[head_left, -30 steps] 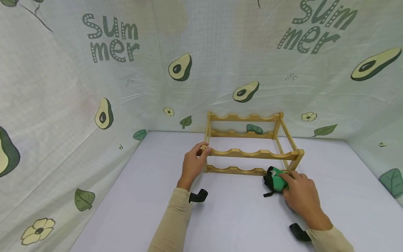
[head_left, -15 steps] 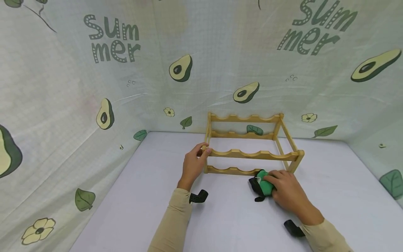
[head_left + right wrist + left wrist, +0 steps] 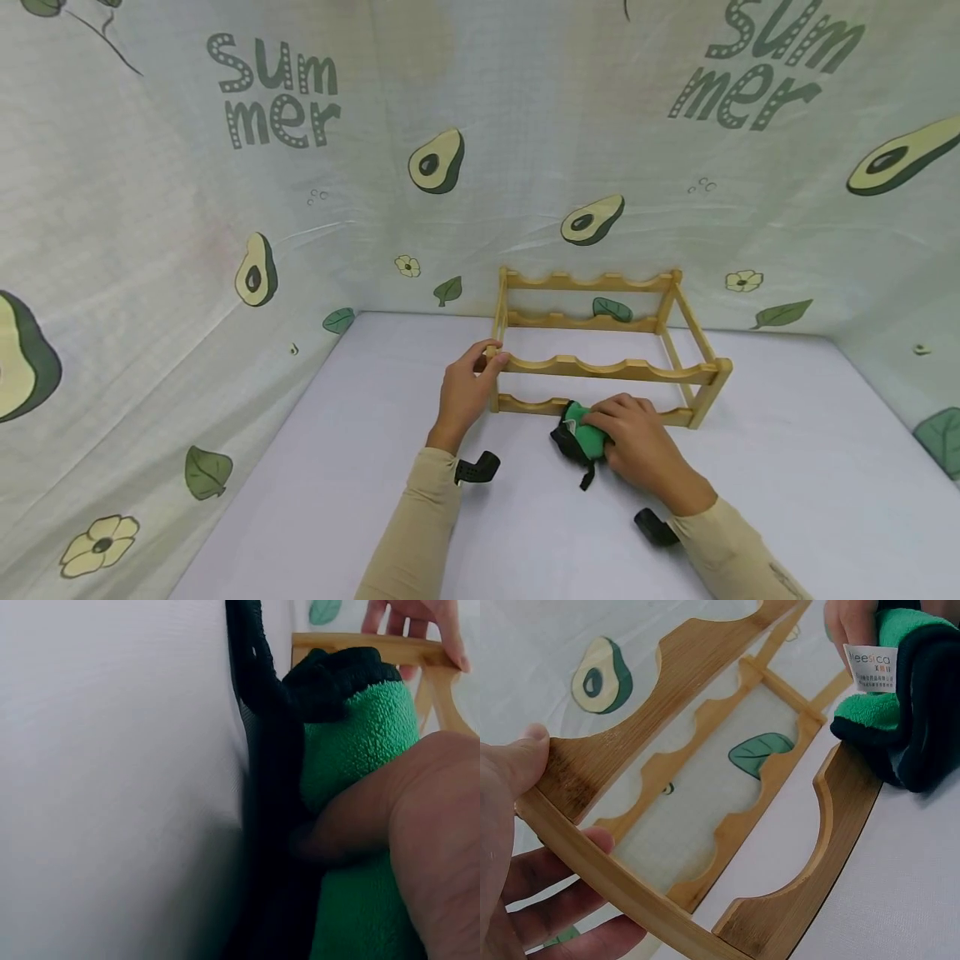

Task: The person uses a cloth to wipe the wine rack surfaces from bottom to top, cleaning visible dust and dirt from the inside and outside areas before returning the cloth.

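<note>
A wooden bottle rack [image 3: 600, 367] with scalloped rails stands on the white table. My left hand [image 3: 465, 392] grips its front left corner; in the left wrist view the thumb [image 3: 526, 756] lies on the upper rail and the fingers curl behind the upright. My right hand [image 3: 641, 442] holds a bunched green cleaning cloth [image 3: 588, 437] with black edging against the lower front rail. The fluffy green side, a white label [image 3: 871, 669] and the dark border show in the left wrist view. In the right wrist view the cloth [image 3: 364, 742] is bunched under the thumb.
A pale cloth backdrop [image 3: 495, 100] printed with avocados and leaves hangs right behind the rack and along both sides. The white tabletop [image 3: 540, 533] extends in front. Black camera mounts [image 3: 478, 467] sit on both wrists.
My right hand has moved left along the lower front rail with the cleaning cloth, from the right end toward the middle. My left hand keeps its grip on the rack's corner.
</note>
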`<state>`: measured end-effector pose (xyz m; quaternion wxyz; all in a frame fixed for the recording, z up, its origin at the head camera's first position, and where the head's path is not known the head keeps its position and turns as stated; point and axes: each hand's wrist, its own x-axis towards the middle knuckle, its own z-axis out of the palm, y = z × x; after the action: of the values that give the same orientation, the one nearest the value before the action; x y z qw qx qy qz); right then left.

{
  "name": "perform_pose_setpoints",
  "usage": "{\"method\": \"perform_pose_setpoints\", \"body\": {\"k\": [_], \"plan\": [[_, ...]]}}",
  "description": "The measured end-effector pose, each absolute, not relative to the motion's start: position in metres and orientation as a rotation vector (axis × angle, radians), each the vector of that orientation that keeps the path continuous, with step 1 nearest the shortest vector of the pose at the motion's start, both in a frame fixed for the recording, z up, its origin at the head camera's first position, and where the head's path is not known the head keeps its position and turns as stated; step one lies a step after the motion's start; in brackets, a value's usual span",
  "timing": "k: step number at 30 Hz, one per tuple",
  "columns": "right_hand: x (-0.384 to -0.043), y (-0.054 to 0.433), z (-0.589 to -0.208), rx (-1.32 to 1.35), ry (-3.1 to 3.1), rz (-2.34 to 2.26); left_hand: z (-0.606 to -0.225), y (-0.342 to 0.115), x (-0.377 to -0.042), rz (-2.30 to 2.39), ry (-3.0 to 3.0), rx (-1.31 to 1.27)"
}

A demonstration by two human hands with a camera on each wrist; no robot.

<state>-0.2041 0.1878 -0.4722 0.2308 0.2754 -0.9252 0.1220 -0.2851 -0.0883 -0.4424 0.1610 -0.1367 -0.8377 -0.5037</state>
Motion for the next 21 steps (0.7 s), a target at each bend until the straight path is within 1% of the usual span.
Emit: {"method": "perform_pose_setpoints", "body": {"k": [6, 13, 21], "plan": [[-0.209, 0.175, -0.473, 0.824, -2.531, 0.346, -0.441, -0.088, -0.284, -1.454, -2.389, -0.399], [-0.214, 0.143, -0.476, 0.949, -2.504, 0.406, -0.442, -0.09, -0.284, -1.481, -2.409, -0.395], [-0.224, 0.114, -0.473, 0.932, -2.514, 0.435, -0.441, -0.091, -0.284, -1.523, -2.422, -0.4]]}}
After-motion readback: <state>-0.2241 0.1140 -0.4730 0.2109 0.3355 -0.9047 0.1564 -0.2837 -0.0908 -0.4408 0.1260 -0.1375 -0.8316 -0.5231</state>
